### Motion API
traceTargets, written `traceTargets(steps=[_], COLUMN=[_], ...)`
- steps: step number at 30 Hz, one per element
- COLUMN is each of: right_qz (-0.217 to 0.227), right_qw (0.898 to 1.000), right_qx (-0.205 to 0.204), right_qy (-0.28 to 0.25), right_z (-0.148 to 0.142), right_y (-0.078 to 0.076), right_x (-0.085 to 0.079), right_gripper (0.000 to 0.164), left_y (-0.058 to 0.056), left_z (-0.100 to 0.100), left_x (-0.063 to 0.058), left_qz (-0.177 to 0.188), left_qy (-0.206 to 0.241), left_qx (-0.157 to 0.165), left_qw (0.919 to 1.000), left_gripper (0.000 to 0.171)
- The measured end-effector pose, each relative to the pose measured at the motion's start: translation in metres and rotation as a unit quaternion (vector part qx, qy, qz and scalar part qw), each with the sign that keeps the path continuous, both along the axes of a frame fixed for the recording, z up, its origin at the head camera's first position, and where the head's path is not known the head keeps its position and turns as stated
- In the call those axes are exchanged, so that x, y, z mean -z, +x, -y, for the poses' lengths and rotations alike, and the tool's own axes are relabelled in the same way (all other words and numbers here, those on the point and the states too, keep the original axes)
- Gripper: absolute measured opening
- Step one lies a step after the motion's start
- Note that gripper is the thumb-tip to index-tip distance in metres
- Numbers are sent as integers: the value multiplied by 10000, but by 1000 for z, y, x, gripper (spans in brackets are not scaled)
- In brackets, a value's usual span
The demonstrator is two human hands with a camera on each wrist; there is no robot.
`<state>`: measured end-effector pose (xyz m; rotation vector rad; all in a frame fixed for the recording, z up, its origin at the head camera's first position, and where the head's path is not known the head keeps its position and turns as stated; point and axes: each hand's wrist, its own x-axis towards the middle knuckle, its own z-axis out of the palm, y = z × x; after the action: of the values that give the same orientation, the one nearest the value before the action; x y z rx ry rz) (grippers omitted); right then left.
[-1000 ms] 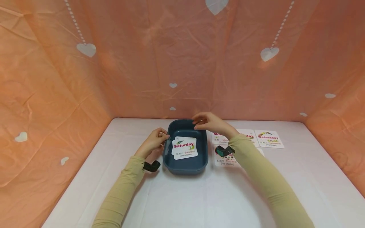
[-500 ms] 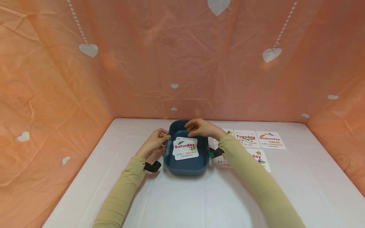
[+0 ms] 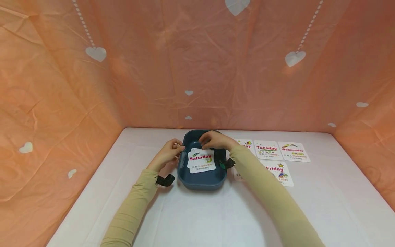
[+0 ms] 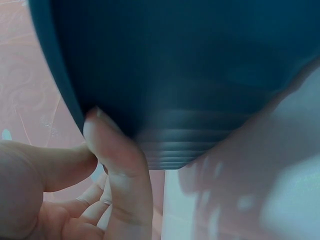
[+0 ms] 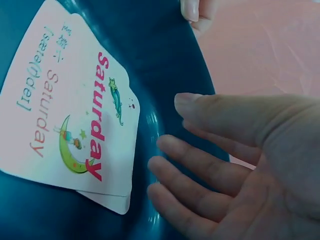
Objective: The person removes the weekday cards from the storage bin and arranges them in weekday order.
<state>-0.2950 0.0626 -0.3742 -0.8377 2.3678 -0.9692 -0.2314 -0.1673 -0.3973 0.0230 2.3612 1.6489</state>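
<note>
Reaches over the near part of a white table (image 3: 197, 223) with a tan left sleeve (image 3: 132, 209) and a tan right sleeve (image 3: 271, 195), slanting inward. Wears a black device (image 3: 165, 180) at the left wrist and a second black device (image 3: 227, 164) at the right.

Has a dark blue bin (image 3: 202, 183) straight ahead on the table, set lengthwise. To the right of the bin, in the near row: a Friday card (image 3: 279, 174), face up, beside a covered card (image 3: 238, 176), mostly hidden by the right sleeve and too covered to read.

Inside the bin: a white Saturday card (image 3: 201, 163), face up, on top of a lower card (image 5: 117, 204) visible only along its edges.

Pinches the left rim of the bin with the left hand (image 3: 168, 154), grip closed on it between thumb and fingers. Holds the right hand (image 3: 217, 140) over the bin, just beyond the two cards and apart from them, fingers loosely bent, grip released. Cannot tell whether touching the bin there.

In the far row, left to right: a partly hidden card (image 3: 245, 143), readable only as "ay", a Tuesday card (image 3: 267, 150), a Wednesday card (image 3: 294, 152).

Farthest off, behind the table: an orange cloth (image 3: 197, 68) printed with white hearts (image 3: 237, 6).
</note>
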Motion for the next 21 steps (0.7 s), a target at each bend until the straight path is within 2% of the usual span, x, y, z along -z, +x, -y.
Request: traceTargets(steps=[12, 21], right_qz=[290, 187], right_qw=[9987, 9967], right_qx=[183, 269], right_qy=[379, 746], right_z=[9, 15], right_y=[-3, -7], right_x=[-1, 2], right_gripper=[38, 42], left_y=[-1, -1], left_z=[1, 1], left_x=[4, 3], left_qz=[-53, -23], left_qy=[-51, -33], left_qx=[-62, -63], left_qw=[10000, 10000], left_gripper=[22, 22])
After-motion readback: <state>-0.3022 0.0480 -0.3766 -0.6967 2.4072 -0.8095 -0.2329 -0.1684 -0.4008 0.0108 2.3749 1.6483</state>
